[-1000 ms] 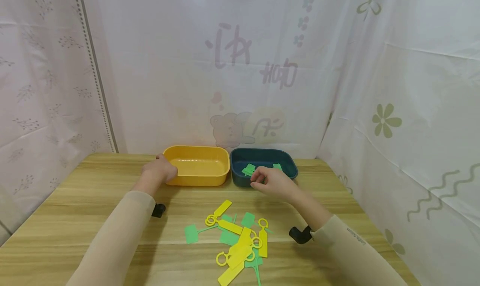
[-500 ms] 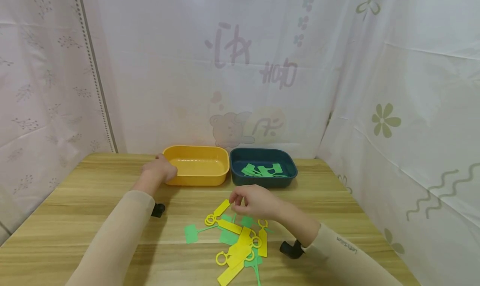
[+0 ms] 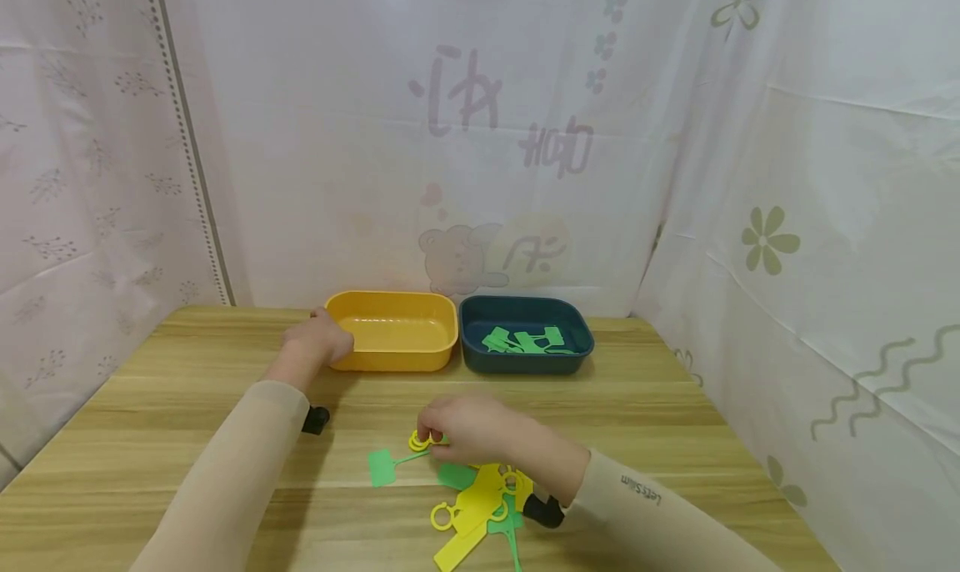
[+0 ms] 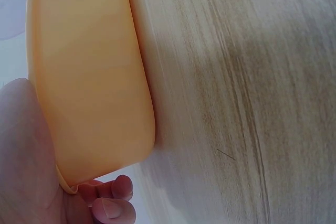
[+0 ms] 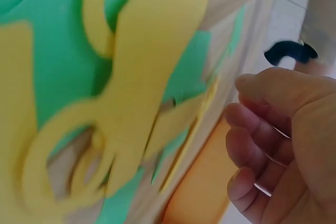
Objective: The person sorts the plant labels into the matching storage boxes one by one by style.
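Observation:
My left hand (image 3: 318, 338) grips the left end of a yellow plastic bin (image 3: 397, 361); in the left wrist view its fingers (image 4: 113, 209) curl round the end below the rim. Over a loose pile of flat plastic tags hovers my right hand (image 3: 474, 429), palm down, with nothing between its loosely bent fingers (image 5: 247, 145). Yellow tags (image 3: 477, 507) with ring ends lie on top, with green tags (image 3: 456, 476) on thin stems under them. One green tag (image 3: 382, 469) sticks out to the left. The hand hides the pile's far part.
A dark blue bin (image 3: 525, 364) stands to the right of the yellow one, with several green tags (image 3: 553, 335) inside. Both stand at the back of the wooden table (image 3: 225, 363), close to a patterned curtain (image 3: 360, 180).
My right hand has come from over the dark blue bin, toward me and left, to above the tag pile. The left hand has stayed on the yellow bin.

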`<control>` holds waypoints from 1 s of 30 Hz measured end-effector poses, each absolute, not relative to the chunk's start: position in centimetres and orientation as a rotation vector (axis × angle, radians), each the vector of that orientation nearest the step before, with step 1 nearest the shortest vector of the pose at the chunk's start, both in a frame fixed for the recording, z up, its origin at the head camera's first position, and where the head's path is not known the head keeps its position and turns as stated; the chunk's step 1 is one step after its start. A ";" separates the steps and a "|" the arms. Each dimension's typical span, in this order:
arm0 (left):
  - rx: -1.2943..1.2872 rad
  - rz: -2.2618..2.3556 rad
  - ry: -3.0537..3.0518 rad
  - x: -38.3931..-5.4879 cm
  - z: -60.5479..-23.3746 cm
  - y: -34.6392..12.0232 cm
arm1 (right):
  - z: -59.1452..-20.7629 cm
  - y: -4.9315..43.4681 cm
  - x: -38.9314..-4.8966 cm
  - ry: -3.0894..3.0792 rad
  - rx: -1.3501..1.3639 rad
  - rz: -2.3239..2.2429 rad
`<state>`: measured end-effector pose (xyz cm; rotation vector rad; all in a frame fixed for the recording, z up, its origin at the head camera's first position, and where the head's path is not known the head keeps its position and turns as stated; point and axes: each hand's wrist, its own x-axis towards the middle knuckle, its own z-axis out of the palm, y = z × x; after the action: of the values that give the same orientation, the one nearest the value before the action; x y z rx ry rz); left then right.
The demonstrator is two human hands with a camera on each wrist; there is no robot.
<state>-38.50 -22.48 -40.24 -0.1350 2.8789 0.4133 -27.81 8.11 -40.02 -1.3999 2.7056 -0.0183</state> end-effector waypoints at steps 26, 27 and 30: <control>-0.116 0.421 2.876 -38.1 -39.9 -22.3 | -41.1 5.0 -27.4 2.661 -1.457 0.171; -0.115 0.420 2.874 -38.1 -39.9 -22.3 | -41.1 4.9 -27.3 2.647 -1.459 0.160; -0.117 0.424 2.875 -38.2 -40.0 -22.4 | -41.2 5.0 -27.3 2.617 -1.464 0.126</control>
<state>-38.15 -22.37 -39.96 -0.1172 2.8751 0.4236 -27.29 4.97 -41.19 -1.4636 2.6165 0.1262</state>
